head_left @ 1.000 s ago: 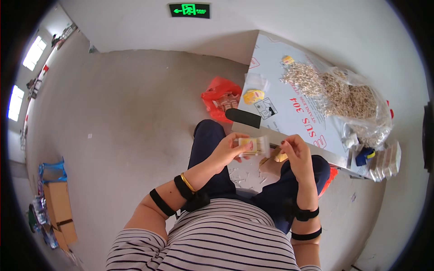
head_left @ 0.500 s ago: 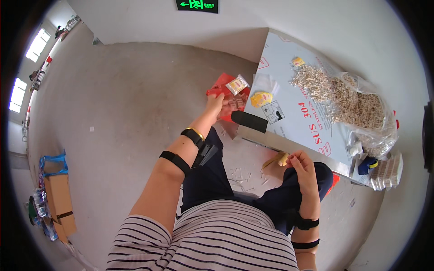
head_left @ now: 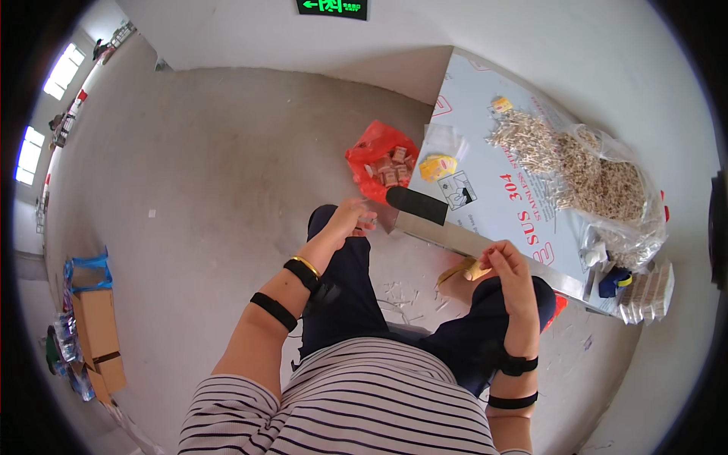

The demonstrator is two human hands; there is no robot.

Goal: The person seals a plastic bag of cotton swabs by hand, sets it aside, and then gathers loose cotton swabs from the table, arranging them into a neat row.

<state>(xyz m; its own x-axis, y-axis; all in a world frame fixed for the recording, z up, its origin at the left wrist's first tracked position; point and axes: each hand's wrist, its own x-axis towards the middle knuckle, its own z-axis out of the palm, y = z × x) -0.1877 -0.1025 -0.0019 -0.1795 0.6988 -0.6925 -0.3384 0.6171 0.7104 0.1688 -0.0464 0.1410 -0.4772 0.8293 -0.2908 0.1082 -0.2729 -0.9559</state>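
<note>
Fingers of the right hand point(head_left: 504, 262) pinch a small yellow piece point(head_left: 476, 270) — left hand point(head_left: 350, 218) loosely open, empty.

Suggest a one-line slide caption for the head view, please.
Seated person's left hand hovers beside a red bag of small packets; right hand pinches a yellow piece.

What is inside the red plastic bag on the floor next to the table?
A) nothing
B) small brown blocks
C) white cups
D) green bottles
B: the open red plastic bag shows a cluster of small brown blocks inside, just beyond the person's left hand.
</note>
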